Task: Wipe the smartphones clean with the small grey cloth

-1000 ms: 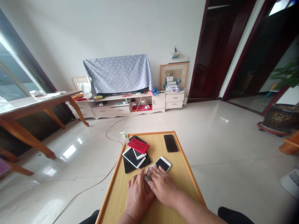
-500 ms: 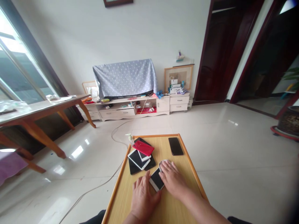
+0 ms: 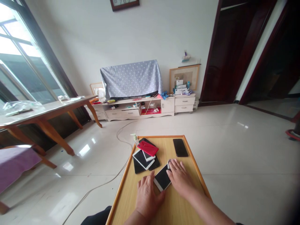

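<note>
A white phone with a dark screen (image 3: pixel 163 178) lies slantwise on the small wooden table (image 3: pixel 178 206). My left hand (image 3: pixel 148 192) steadies its lower end, thumb at the near edge and fingers at the far edge. Over the phone's upper right end, my right hand (image 3: pixel 179 175) presses with its fingers on a pale wad, apparently a cloth (image 3: pixel 168 163), mostly hidden beneath them. Beyond my left hand is a pile of devices: a red phone (image 3: pixel 148 148) on top, white phones (image 3: pixel 140 158) under it, and dark tablets or phones at the bottom.
A black phone (image 3: pixel 180 147) lies near the table's far right corner. A pump bottle (image 3: pixel 135 139) stands at the far left corner. A cable (image 3: pixel 100 185) runs over the floor on the left. Farther off is a low cabinet (image 3: pixel 167 106) with a cloth-covered object.
My right hand has slid toward the phone's upper right end, so more of the dark screen shows. My left hand keeps its hold. The whole view has shifted slightly.
</note>
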A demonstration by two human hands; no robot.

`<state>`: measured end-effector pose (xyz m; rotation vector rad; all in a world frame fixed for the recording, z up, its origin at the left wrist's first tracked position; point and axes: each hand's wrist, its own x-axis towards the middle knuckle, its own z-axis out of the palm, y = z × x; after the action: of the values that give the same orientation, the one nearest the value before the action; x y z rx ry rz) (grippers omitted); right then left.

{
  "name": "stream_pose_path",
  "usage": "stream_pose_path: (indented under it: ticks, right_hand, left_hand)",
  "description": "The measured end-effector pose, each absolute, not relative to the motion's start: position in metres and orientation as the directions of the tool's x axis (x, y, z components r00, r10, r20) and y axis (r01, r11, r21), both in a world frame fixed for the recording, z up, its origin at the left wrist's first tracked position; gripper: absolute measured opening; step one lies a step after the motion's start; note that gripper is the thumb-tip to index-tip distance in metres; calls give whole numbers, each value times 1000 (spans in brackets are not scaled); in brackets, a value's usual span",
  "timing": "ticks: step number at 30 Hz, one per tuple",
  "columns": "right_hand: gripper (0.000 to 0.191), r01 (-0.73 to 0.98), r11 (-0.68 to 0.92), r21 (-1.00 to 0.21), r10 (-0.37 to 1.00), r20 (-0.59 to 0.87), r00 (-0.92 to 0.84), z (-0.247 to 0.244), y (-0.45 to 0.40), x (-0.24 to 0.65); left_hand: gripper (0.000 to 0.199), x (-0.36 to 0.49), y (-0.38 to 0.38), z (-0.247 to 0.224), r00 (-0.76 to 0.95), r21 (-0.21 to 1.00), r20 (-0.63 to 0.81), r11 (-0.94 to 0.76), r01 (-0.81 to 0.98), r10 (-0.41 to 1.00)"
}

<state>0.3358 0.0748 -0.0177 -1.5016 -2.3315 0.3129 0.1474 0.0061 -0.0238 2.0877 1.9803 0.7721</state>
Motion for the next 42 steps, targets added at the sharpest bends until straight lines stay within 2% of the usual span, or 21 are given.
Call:
stream_pose_path:
  ticks: [5,7,13,20,26,28,33,35,39,42]
  right_hand:
    - [56,692,578,-431,805,165,-570,-17,30,320]
    - [55,655,598,-462,781,154,-605,-13,22,323]
    - [59,840,368,-397,927,90,-364,-5,46,361]
    - [56,713,526,-464,834,116,-539,-3,8,347]
    - [58,876,311,-368,948,59,-312,2,39,371]
    - [59,871,324,-369,944,63,-324,2,33,366]
    - [55,739,502,-449,852,111,-511,-1,10,345]
    - [54,766,474,-435,870,98,-483,0,21,348]
    - [58,880,308,-360,949,56,-309,0,48,355]
    - [60,810,423,-405,899,78,-431,-2,38,341]
  left_hand:
    - [66,147,7,-24,22,429,227,-120,895,974]
    - [65,148,8,-24,33,413,211,-120,903,977]
    - [66,154,10,-23,24,398,243,-122,909,970]
    - [65,152,10,-25,38,395,230,-129,910,973]
    - [62,155,11,-23,29,366,262,-127,922,965]
    - [63,154,11,-23,27,369,257,-124,921,966]
    - [65,151,11,-24,37,385,221,-122,915,975]
    - [63,151,11,-24,37,376,237,-126,918,971]
    - [62,152,11,-24,31,372,266,-132,919,963]
    - [63,150,10,-25,34,387,244,-129,913,969]
